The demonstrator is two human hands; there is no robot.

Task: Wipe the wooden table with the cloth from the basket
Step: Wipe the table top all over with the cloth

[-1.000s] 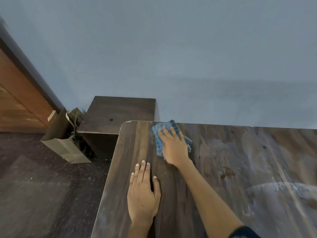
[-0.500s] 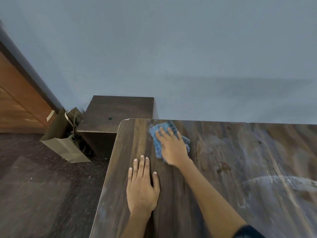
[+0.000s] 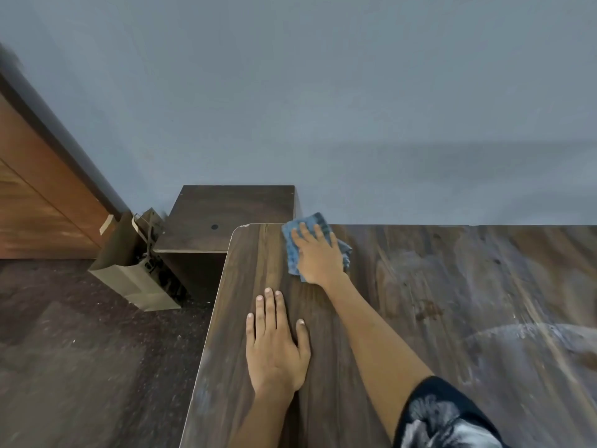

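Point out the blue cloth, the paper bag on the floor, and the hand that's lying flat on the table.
Blue checked cloth (image 3: 291, 250): head view, on its exposed left part.
Brown paper bag (image 3: 135, 281): head view, on its broad side.
Left hand (image 3: 277, 347): head view, on the back of the hand.

Left hand (image 3: 274, 347) palm down, flat on the dark wooden desk (image 3: 452, 318) near its left edge, fingers straight and close together, thumb out to the right. Left forearm runs back toward the lower frame edge. Right hand (image 3: 318, 253) further forward near the far edge, palm down, fingers spread, pressing on a crumpled blue cloth (image 3: 292, 250). Right arm fully extended on a diagonal, bare forearm, dark patterned short sleeve (image 3: 442, 415) at lower right.
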